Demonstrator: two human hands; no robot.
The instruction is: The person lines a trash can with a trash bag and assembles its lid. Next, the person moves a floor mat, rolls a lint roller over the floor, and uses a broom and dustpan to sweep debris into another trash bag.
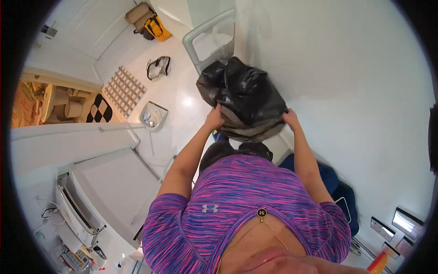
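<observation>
A large black plastic bag [248,93], puffed and wrinkled, is held up in front of my body. My left hand [214,119] grips its near left edge, with the fingers closed on the plastic. On the right side of the bag, my right hand [290,118] pinches the rim. The bag's lower edge hangs between my two hands. Behind the bag stands a grey plastic frame with a handle opening [194,50], partly hidden by the bag.
A dustpan [155,115] lies on the floor at the left, near a checked mat [124,90] and a clear bag with black trim [158,68]. Farther back are a yellow bag [157,27] and a cardboard box [138,16]. A white wall rises on the right.
</observation>
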